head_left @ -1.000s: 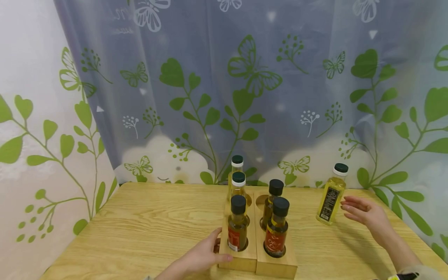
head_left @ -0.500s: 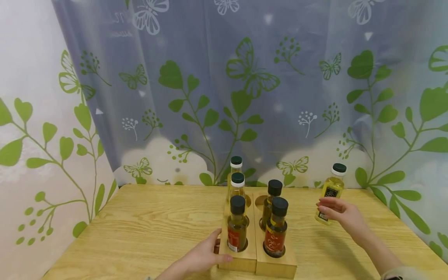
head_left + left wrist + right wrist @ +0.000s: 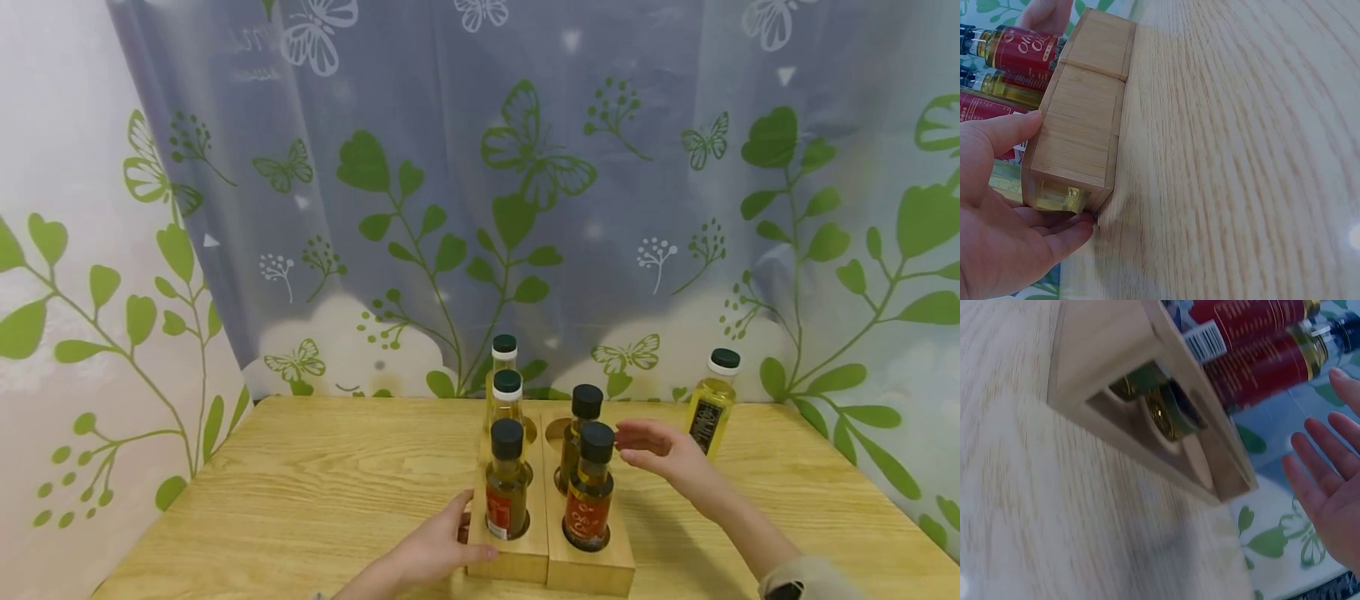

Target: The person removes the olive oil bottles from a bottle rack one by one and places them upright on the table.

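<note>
My left hand (image 3: 427, 546) grips the front left corner of a wooden bottle rack (image 3: 510, 567), thumb on the front and fingers along the open side. In it stand a red-labelled oil bottle (image 3: 507, 496) and two dark-green-capped bottles behind. A second wooden rack (image 3: 590, 577) adjoins it on the right. It holds a black-capped olive oil bottle (image 3: 587, 508) and another black-capped bottle (image 3: 583, 408). Beside these, my right hand (image 3: 675, 462) hovers with its fingers extended and holds nothing. In the right wrist view, its fingers (image 3: 1319, 456) are apart from the red-labelled bottles.
A yellow oil bottle (image 3: 712, 408) with a dark green cap stands on the wooden table (image 3: 337, 467) at the back right, partly behind my right hand. The second rack has a bare round hole (image 3: 558, 431) at its back. A printed curtain (image 3: 420, 208) hangs behind the table.
My right hand has moved left, passing in front of the yellow oil bottle, to beside the black-capped bottles. The yellow bottle stays standing. My left hand keeps its grip on the rack.
</note>
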Motion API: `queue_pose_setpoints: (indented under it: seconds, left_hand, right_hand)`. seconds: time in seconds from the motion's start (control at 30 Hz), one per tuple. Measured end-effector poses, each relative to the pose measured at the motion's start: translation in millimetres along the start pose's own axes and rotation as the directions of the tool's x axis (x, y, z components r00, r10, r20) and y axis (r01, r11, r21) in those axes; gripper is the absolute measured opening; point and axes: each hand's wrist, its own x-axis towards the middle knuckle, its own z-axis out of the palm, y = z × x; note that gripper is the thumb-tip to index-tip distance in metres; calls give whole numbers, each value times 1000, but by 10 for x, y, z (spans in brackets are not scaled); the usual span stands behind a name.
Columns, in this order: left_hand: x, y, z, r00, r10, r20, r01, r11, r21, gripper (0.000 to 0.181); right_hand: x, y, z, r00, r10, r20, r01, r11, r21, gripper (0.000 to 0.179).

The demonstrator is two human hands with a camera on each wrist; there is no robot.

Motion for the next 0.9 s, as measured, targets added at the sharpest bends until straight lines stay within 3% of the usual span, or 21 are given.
queue_pose_setpoints:
  seconds: [0.33, 0.7, 0.9]
  left_hand:
    - [11, -26, -5, 1000, -20, -3, 20, 1000, 11, 91]
    - [-28, -36, -59, 999, -42, 29, 42, 999, -10, 87]
    - [-14, -40, -37, 1000, -7, 13, 6, 998, 57, 88]
  right_hand:
    - [101, -126, 128, 993, -32, 115, 38, 998, -54, 57]
    - [159, -124, 210, 998, -4, 65, 9, 996, -84, 53]
    - [186, -105, 266, 998, -6, 66, 12, 996, -92, 53]
